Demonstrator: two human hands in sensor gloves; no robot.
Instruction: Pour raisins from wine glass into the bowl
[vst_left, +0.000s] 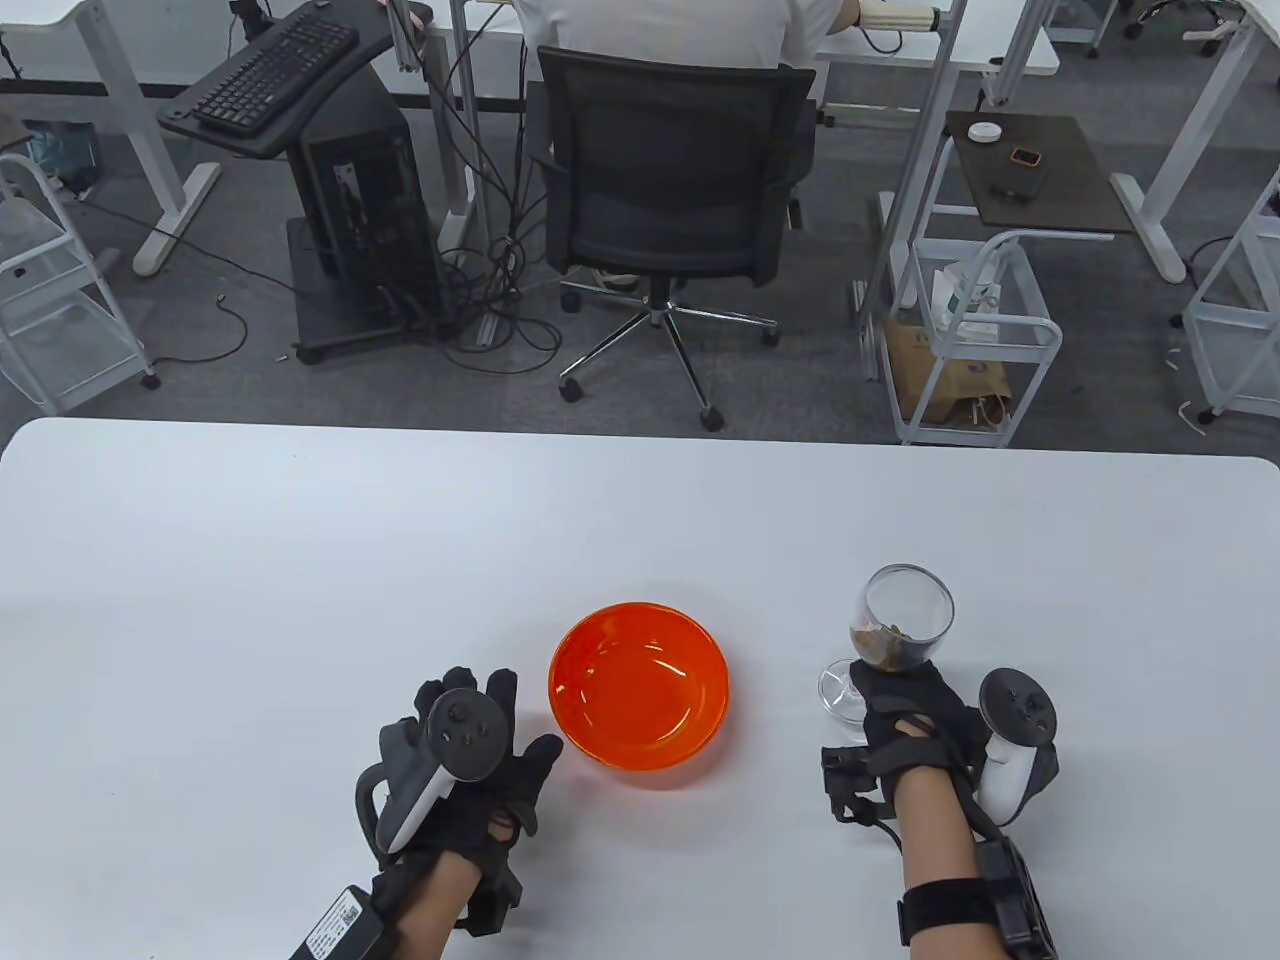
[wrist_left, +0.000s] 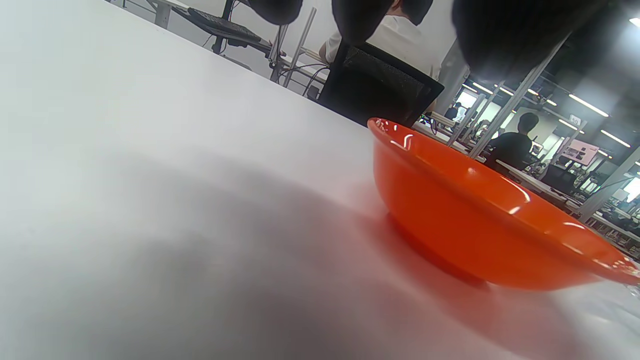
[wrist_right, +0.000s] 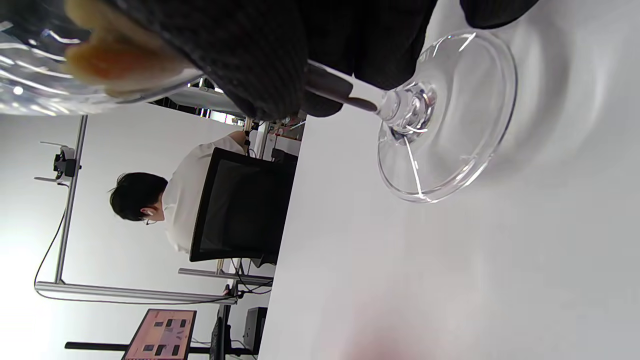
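Note:
A clear wine glass (vst_left: 900, 620) with raisins (vst_left: 885, 645) in its bowl stands at the right of the white table (vst_left: 300, 560). My right hand (vst_left: 915, 715) grips it around the stem, just under the bowl. In the right wrist view my fingers (wrist_right: 260, 65) wrap the stem above the glass foot (wrist_right: 445, 120), which looks slightly tilted off the table. The orange bowl (vst_left: 638, 685) sits in the middle, empty. My left hand (vst_left: 470, 770) rests flat on the table just left of the bowl (wrist_left: 480, 220), fingers spread, holding nothing.
The table's far edge runs across the middle of the table view. Beyond it are an office chair (vst_left: 670, 180) with a seated person, a computer tower (vst_left: 360, 220) and wire carts (vst_left: 975, 340).

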